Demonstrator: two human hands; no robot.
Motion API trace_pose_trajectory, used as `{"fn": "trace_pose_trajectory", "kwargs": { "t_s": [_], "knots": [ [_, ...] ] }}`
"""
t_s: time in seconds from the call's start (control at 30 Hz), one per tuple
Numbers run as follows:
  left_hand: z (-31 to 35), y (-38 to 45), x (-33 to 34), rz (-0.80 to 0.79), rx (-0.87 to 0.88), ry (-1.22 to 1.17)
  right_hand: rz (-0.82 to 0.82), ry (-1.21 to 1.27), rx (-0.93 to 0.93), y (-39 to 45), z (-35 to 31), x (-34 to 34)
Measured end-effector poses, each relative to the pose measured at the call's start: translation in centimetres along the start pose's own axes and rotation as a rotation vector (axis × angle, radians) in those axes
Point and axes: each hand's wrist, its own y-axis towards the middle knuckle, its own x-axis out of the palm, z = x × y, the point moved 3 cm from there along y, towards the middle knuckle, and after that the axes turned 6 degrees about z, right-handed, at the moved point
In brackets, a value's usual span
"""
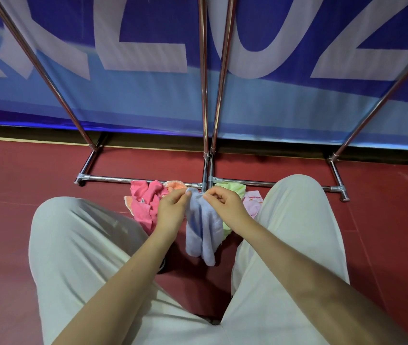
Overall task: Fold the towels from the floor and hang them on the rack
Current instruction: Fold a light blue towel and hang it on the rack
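1. Hanging bunched between the knees, the blue towel (203, 225) runs its long axis downward from its top edge toward the red floor (23, 195).
2. Pinching that top edge, the left hand (171, 210) and right hand (225, 204) sit close together, equally near; spreading it likely means drawing them apart sideways.
3. Beyond lie the pink towel (145, 202), orange towel (175, 184), green towel (232, 189) and pale pink towel (252, 202), against the rack (204, 95) base.

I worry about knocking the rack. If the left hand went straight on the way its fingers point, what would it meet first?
Probably the blue towel that the left hand already pinches, then the right hand. The rack lies farther off, though depth is unclear.
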Motion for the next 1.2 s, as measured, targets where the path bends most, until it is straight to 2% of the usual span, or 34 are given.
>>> {"fn": "trace_pose_trajectory", "kwargs": {
  "t_s": [0.17, 0.4, 0.6, 0.9, 1.07, 1.2],
  "knots": [
    [0.2, -0.8, 1.0, -0.093, -0.053, -0.205, -0.085, 0.064, 0.018, -0.5, -1.2, 0.6],
    [0.9, -1.1, 1.8, -0.163, -0.113, -0.340, 0.069, 0.108, 0.006, 0.3, -1.6, -0.2],
    [0.9, -1.2, 1.4, -0.154, -0.080, -0.280, 0.111, -0.019, -0.059, 0.2, -1.1, 0.3],
    [0.5, -1.6, 2.1, -0.156, -0.119, -0.265, 0.191, 0.022, 0.002, 0.3, -0.8, 0.0],
    [0.8, -1.4, 2.4, -0.142, -0.026, -0.169, 0.182, 0.067, 0.033, 0.3, -1.1, -0.2],
    [0.7, -1.1, 2.1, -0.057, 0.008, -0.135, 0.143, 0.086, 0.035, 0.2, -1.2, 0.2]
  ]
}}
